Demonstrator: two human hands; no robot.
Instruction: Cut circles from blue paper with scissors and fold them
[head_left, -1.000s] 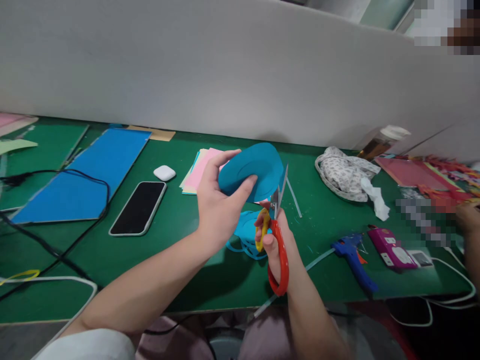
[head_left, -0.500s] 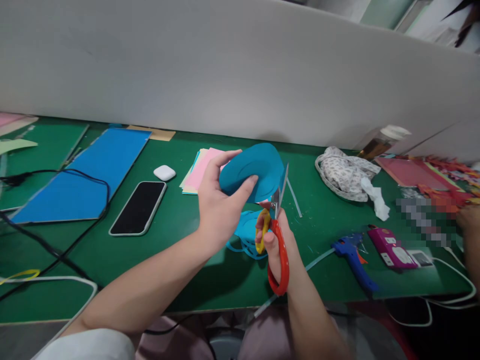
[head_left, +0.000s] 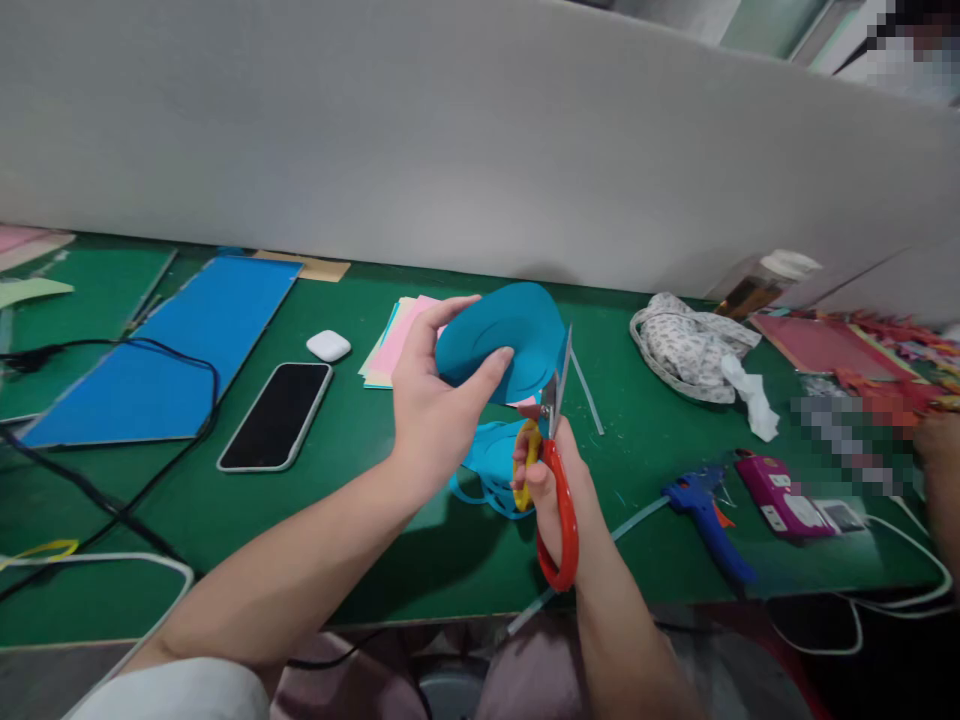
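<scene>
Head view: scissors (head_left: 557,464) stood at the round blue paper's (head_left: 525,345) edge.
I saw my left hand's (head_left: 431,410) fingers clamped on the round blue paper above the desk (head_left: 652,420), my right hand's (head_left: 579,475) fingers wrapped through the scissors' handles.

A pale grey partition (head_left: 375,130) stands behind the green tabletop (head_left: 660,440).

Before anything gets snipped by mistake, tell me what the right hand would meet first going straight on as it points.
Most likely the teal paper in the left hand: the scissors in the right hand seem to have their blades at its right edge, though depth is hard to judge.
</scene>
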